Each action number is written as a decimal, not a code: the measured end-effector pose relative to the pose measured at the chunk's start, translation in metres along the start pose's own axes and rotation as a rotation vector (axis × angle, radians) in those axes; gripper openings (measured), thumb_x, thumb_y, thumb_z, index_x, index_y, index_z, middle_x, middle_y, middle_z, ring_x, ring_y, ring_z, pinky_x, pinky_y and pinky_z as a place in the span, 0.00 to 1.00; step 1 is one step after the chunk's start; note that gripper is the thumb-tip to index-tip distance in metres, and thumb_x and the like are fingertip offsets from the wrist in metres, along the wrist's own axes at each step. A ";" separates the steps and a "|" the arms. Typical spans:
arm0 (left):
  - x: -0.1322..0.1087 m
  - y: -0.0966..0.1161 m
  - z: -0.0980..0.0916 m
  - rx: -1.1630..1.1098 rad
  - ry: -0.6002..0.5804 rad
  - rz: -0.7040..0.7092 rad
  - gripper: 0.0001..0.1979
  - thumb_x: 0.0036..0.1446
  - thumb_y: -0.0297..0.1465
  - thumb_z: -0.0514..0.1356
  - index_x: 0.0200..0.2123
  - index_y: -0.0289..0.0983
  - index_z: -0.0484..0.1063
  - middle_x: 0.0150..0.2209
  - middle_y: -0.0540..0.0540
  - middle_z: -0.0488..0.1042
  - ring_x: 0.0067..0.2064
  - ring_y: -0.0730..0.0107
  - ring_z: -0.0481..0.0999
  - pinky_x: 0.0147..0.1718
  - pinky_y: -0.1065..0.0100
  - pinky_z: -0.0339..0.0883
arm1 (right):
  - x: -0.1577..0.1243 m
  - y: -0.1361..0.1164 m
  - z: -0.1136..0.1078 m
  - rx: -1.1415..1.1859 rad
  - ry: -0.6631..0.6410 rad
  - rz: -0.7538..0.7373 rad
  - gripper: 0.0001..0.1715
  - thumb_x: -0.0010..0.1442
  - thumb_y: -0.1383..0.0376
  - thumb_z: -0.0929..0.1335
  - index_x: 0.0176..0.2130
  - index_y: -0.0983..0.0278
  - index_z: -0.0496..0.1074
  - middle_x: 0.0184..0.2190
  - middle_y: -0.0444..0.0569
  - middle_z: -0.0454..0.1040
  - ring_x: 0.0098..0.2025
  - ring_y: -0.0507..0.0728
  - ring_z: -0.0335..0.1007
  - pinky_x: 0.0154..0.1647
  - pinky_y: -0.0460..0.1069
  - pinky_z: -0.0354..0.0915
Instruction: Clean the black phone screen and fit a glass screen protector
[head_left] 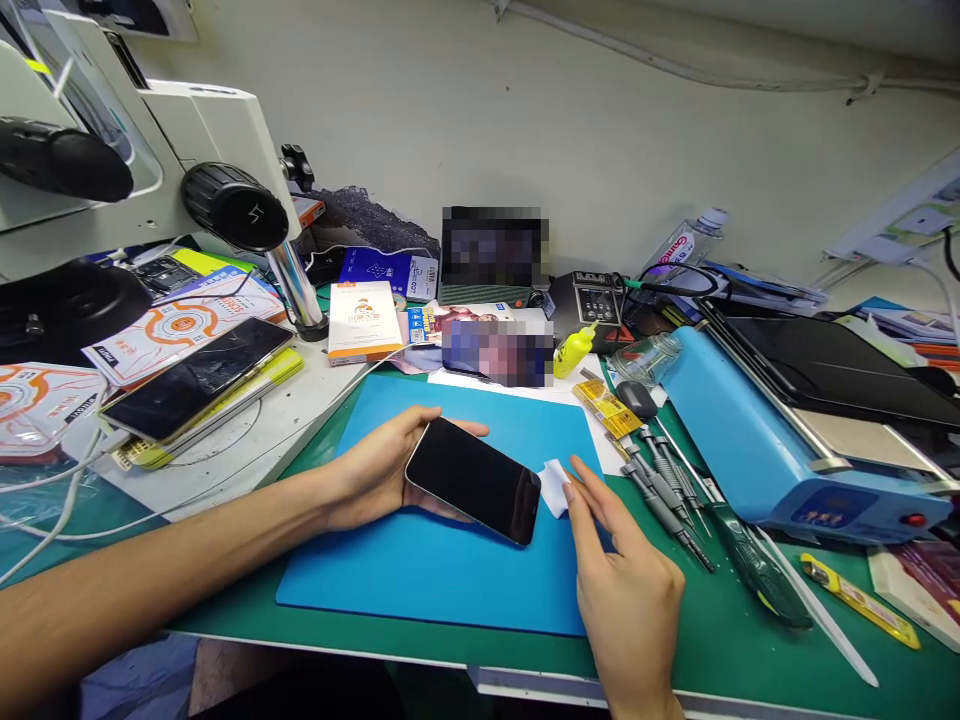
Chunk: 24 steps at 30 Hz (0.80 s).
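A black-screened phone (472,480) rests in my left hand (382,465), its fingers wrapped round the back and far edge. The phone is tilted above the blue mat (360,580), screen facing up. Just right of the phone's lower right end, my right hand (626,565) pinches a small white piece of cloth or paper (554,487) between thumb and fingers. A narrow gap appears between the white piece and the phone.
Screwdrivers (664,490), a green-handled tool (757,565) and a yellow cutter (859,600) lie at right, beside a blue machine (750,440). A microscope stand (296,285) and another phone (199,380) are at left. Boxes (364,320) stand behind the mat.
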<state>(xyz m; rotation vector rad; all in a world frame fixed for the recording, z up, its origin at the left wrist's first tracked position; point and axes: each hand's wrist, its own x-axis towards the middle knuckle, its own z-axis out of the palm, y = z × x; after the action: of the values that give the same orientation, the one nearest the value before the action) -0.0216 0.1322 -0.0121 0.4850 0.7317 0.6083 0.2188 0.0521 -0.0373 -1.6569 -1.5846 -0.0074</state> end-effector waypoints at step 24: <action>0.002 -0.004 0.003 -0.100 0.111 0.146 0.26 0.70 0.38 0.48 0.60 0.33 0.75 0.50 0.39 0.83 0.51 0.52 0.82 0.55 0.53 0.74 | 0.006 -0.005 -0.003 0.148 -0.272 -0.091 0.26 0.74 0.63 0.64 0.68 0.54 0.68 0.60 0.46 0.77 0.52 0.63 0.83 0.49 0.53 0.81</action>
<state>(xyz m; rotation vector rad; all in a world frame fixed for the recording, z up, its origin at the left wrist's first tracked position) -0.0168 0.1302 -0.0138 0.4164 0.7715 0.8096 0.2172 0.0553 -0.0295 -1.5188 -1.8155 0.2929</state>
